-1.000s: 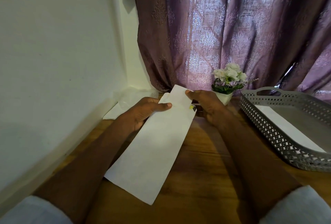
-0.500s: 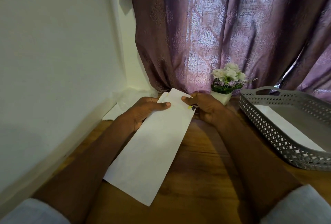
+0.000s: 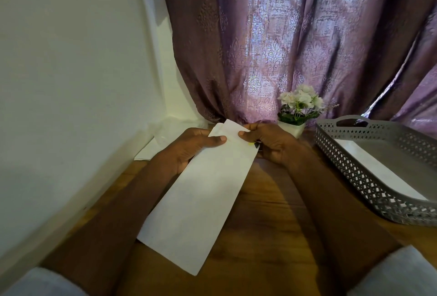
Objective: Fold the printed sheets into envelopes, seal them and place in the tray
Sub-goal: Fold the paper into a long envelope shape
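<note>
A long white envelope (image 3: 201,201) slants across the wooden table (image 3: 264,236), its near end toward me. My left hand (image 3: 189,149) holds its far left edge, thumb on top. My right hand (image 3: 267,142) pinches the far flap (image 3: 233,128), which is bent up from the envelope's far end. A small yellow and dark thing (image 3: 254,145) shows at the envelope's edge under my right hand; what it is I cannot tell. The grey perforated tray (image 3: 354,172) stands at the right with a white envelope (image 3: 369,165) lying flat inside.
A white wall (image 3: 71,83) runs along the left, close to my left arm. More white sheets (image 3: 160,139) lie in the far left corner. A small white pot of flowers (image 3: 299,111) stands behind my right hand, before a purple curtain (image 3: 283,35).
My right hand has shifted left along the flap, and its thumb now sits closer to my left thumb. The envelope has barely moved.
</note>
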Tool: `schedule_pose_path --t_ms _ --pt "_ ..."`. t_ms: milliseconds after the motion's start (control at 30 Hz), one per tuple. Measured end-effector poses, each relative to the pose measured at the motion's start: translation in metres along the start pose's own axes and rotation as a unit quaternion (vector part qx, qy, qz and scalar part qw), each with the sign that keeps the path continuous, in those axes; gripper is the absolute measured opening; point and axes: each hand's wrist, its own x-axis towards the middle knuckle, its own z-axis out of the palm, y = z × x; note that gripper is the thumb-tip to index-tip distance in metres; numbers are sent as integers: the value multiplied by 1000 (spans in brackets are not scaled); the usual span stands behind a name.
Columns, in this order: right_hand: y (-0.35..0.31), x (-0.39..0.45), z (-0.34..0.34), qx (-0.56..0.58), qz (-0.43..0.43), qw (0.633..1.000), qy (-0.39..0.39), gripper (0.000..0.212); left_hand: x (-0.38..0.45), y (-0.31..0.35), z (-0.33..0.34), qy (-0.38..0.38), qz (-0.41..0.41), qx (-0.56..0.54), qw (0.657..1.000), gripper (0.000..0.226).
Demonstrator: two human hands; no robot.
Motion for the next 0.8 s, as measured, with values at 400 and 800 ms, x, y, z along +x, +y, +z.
schedule_pose_path --t_ms 400,800 --pt "4 5 -2 -67 -28 995 63 38 2 0 0 1 -18 -19 1000 30" --pt "0 -2 2 -34 -20 997 62 16 5 -3 -2 -11 -26 -69 997 30"
